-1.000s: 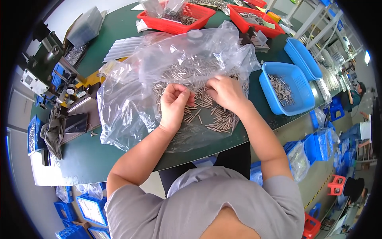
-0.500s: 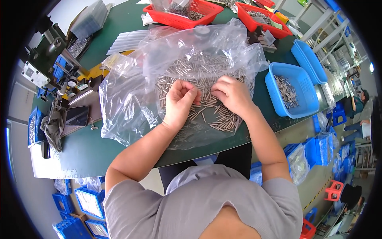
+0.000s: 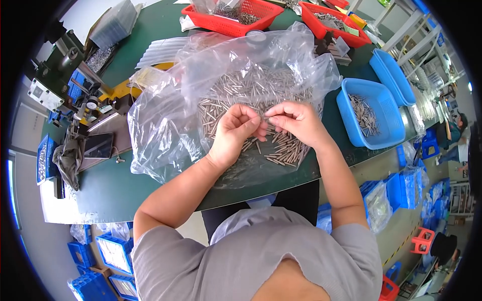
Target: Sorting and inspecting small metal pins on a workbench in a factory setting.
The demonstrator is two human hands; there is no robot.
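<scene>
Pins [image 3: 261, 95]: a heap of small metal pins lies on a clear bag [image 3: 165, 125] spread over the green counter [image 3: 125, 185], at 12 o'clock from the person.
Left hand [image 3: 235, 131]: over the heap, fingers curled together; whether they pinch a pin, I cannot tell.
Right hand [image 3: 296, 123]: just beside the left, at 3 o'clock of it; its grip is closed on a pin [image 3: 269, 120], thumb against forefinger.
Blue tray [image 3: 374, 114]: at 3 o'clock of the hands, with some pins inside.
Red baskets [image 3: 241, 17]: at the far edge, at 12 o'clock.
</scene>
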